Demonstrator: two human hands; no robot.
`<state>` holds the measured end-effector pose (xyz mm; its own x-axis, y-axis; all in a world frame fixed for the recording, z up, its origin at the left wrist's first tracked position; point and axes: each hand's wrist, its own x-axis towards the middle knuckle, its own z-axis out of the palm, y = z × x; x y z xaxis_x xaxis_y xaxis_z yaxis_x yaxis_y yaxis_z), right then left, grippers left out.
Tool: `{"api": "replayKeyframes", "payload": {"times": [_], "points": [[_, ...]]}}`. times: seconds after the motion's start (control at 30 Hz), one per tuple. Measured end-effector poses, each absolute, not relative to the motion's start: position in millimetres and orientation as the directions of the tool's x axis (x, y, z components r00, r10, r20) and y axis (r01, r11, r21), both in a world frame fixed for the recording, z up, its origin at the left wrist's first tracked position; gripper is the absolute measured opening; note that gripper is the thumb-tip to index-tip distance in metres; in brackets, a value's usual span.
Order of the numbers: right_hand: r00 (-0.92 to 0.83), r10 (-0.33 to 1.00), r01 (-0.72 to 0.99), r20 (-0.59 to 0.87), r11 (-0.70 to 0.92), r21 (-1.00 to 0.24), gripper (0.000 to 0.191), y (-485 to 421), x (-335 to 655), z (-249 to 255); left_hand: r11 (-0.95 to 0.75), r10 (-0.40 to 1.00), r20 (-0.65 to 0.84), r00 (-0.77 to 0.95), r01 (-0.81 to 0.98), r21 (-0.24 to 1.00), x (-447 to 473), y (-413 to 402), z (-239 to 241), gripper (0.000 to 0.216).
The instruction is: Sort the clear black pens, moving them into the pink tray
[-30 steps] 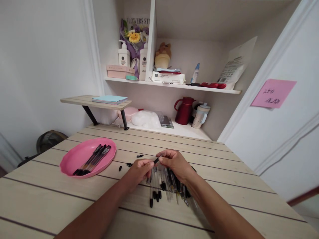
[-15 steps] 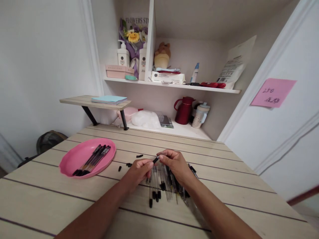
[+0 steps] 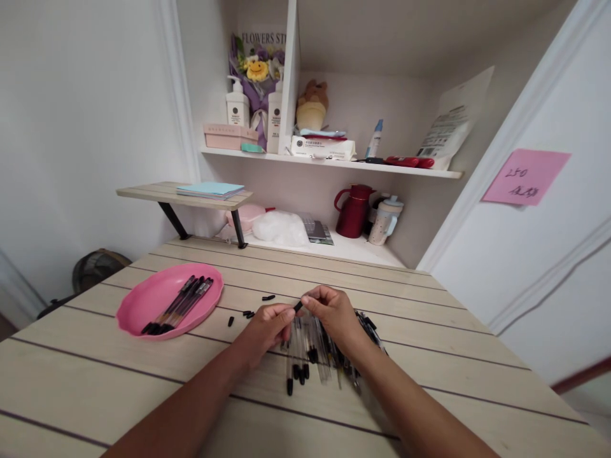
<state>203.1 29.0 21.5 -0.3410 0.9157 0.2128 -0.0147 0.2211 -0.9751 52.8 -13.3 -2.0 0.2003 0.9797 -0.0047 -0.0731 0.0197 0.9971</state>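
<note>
My left hand [image 3: 271, 326] and my right hand [image 3: 333, 316] meet above the table, with fingertips pinched. Between them is a short black pen grip [image 3: 298, 306], its lower end in the left fingers and its upper end at the right fingertips. Whether a clear pen part sits inside it is hidden. Below the hands lie several clear pen barrels [image 3: 296, 346] with black ends. More pens and refills [image 3: 370, 327] are heaped beneath and beyond my right forearm. Several loose black grips [image 3: 231, 321] are scattered left of my left hand.
A pink tray [image 3: 138, 296] with several assembled pens [image 3: 184, 302] stands on the left of the slatted table [image 3: 200, 394]. Behind it is a small raised shelf [image 3: 167, 194] with coloured paper. A red jug [image 3: 352, 213] and a pale cup [image 3: 384, 222] stand at the back.
My right fingers have closed in over the upper end of the black pen grip, covering the paler tip seen before. Both hands otherwise keep nearly the same place.
</note>
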Motion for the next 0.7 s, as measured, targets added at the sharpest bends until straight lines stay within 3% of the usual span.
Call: {"api": "replayKeyframes", "payload": {"times": [0.1, 0.23, 0.43, 0.57, 0.7], "points": [[-0.338, 0.914, -0.001, 0.225, 0.238, -0.971, 0.020, 28.6, 203.6, 22.6, 0.010, 0.983, 0.003, 0.185, -0.067, 0.998, 53.7, -13.4, -1.2, 0.035], [-0.419, 0.888, -0.146, 0.188, 0.138, -0.980, 0.024, 27.4, 204.8, 25.2, 0.007, 0.982, 0.007, 0.191, -0.072, 0.997, 54.2, -14.2, -0.1, 0.036], [-0.321, 0.930, -0.062, 0.181, 0.170, -0.984, 0.021, 27.8, 202.6, 21.0, 0.021, 0.980, -0.008, 0.201, -0.065, 0.998, 53.9, -14.6, -1.4, 0.034], [-0.422, 0.892, -0.203, 0.161, 0.080, -0.976, 0.025, 28.1, 203.1, 18.9, 0.010, 0.975, 0.003, 0.223, -0.059, 0.998, 51.6, -12.5, -1.7, 0.035], [-0.364, 0.917, -0.190, 0.163, 0.099, -0.977, 0.019, 28.0, 203.0, 17.1, -0.006, 0.977, 0.011, 0.213, -0.025, 1.000, 50.6, -11.0, -2.9, 0.035]]}}
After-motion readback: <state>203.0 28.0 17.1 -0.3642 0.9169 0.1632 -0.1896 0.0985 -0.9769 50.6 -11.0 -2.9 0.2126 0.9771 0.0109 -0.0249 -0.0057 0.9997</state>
